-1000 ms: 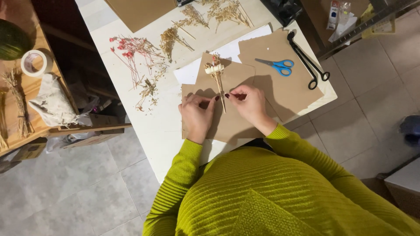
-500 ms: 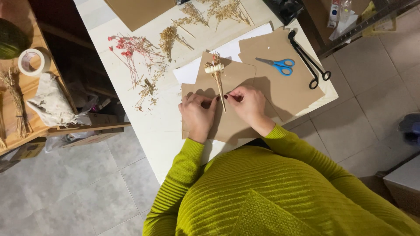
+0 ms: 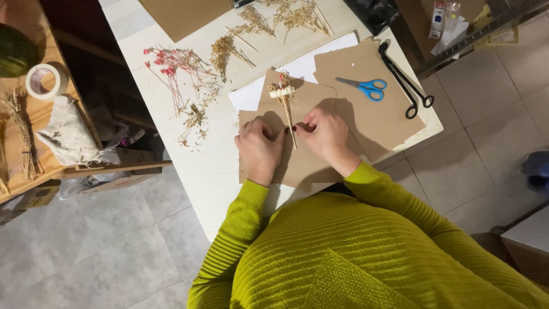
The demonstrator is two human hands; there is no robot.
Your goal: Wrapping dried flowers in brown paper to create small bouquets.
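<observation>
While a small dried sprig [image 3: 287,109] lies on a sheet of brown paper [image 3: 303,163] at the near edge of the white table [image 3: 189,166], the left hand [image 3: 260,150] presses flat on the sheet just left of its stem. The right hand [image 3: 327,137] pinches the stem low down between fingertips. Right of the sprig lie blue scissors [image 3: 363,87], with black scissors [image 3: 406,88] beyond them. Left of the sprig lie red dried flowers [image 3: 171,66].

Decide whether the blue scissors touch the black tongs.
Apart: the head view shows brown card between the blue scissors and the black tongs.
</observation>
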